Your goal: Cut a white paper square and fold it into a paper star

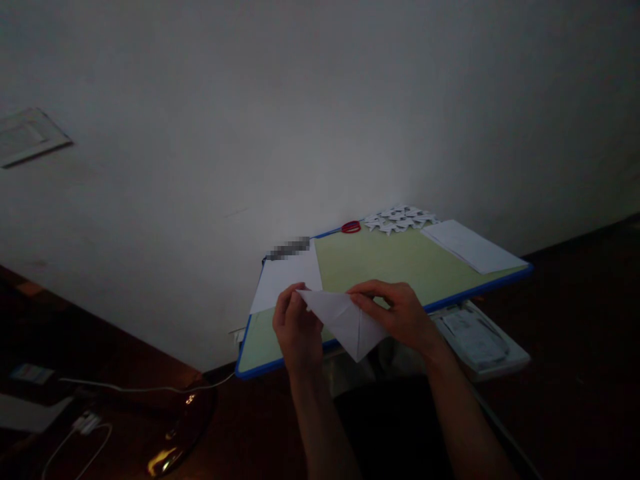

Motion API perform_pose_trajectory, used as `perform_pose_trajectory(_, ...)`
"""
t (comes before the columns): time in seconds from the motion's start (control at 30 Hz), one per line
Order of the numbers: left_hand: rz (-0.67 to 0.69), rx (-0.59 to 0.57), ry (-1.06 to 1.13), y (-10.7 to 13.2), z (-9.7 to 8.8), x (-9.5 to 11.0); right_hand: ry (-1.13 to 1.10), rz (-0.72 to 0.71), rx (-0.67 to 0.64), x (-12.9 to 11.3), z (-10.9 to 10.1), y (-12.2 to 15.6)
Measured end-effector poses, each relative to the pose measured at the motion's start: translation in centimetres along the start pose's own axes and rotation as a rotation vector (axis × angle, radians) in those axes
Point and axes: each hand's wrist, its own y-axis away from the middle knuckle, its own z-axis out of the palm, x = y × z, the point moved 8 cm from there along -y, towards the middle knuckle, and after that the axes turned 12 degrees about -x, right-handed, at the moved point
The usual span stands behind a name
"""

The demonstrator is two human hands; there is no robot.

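A folded sheet of white paper [345, 321] hangs between my two hands, just over the near edge of the table. It has a triangular outline with its point down and a crease running to that point. My left hand [299, 325] pinches its left corner between thumb and fingers. At the upper right edge, my right hand [393, 310] grips the paper with thumb and forefinger, hiding part of that side.
The green table [380, 260] has a blue rim and stands against the wall. On it lie a white sheet [285, 280], red-handled scissors [351, 227], a pile of cut paper shapes [400, 219] and a paper stack [473, 245]. An open drawer [475, 340] sticks out below.
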Motion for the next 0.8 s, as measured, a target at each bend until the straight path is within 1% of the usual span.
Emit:
perform_pose_trajectory(0.13,-0.036,-0.099,0.003,0.1,0.2,-0.2,-0.037,0.021,-0.010,0.1,-0.1,0.1)
perform_pose_trajectory(0.3,0.037,-0.136,0.028,0.1,0.3,0.3,-0.063,0.032,-0.030,0.0,0.1,0.1)
perform_pose_trajectory(0.4,0.041,-0.154,0.030,0.2,0.5,0.3,-0.069,0.037,-0.035,0.0,0.1,0.1)
perform_pose_trajectory(0.6,0.090,-0.213,0.060,0.1,1.4,0.9,-0.089,0.031,-0.034,0.1,0.2,0.1)
perform_pose_trajectory(0.8,0.058,-0.133,0.027,0.1,0.8,0.8,-0.115,0.030,-0.017,-0.1,0.1,0.0)
